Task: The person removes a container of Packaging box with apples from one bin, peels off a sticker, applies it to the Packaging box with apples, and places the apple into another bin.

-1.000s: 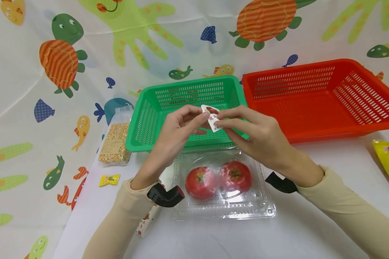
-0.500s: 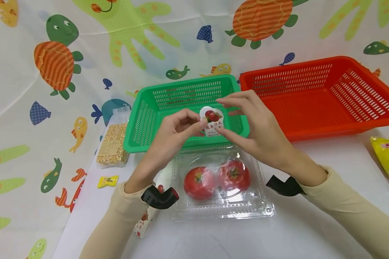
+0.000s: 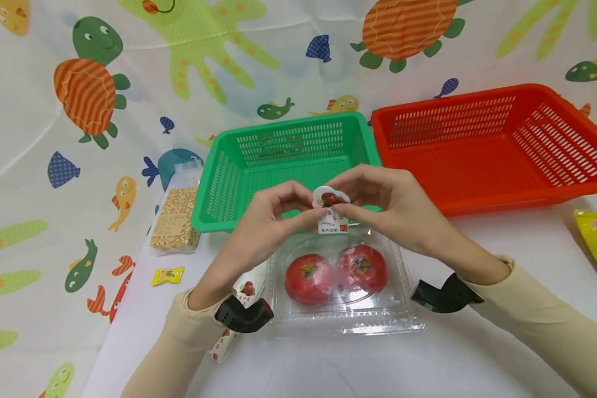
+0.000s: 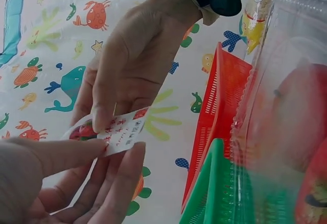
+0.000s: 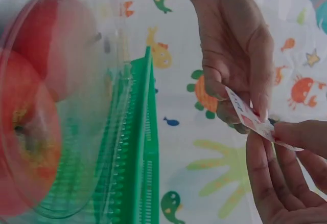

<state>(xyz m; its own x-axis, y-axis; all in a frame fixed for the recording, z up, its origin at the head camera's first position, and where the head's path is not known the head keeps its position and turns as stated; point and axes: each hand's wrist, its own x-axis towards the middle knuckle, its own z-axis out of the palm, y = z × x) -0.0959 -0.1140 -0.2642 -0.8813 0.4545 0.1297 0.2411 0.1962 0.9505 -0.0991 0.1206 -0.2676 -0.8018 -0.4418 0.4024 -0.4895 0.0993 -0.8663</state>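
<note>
I pinch a small white label printed with red tomatoes between the fingertips of both hands, upright above the clear box, text at its bottom.

Beige sleeves, black wrist cameras strapped at cuffs.

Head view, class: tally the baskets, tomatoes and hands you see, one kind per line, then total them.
Slotted plastic baskets: 2, green and red
Red tomatoes in the clear plastic box: 2
Hands: 2, left hand, right hand
Total: 6
</note>
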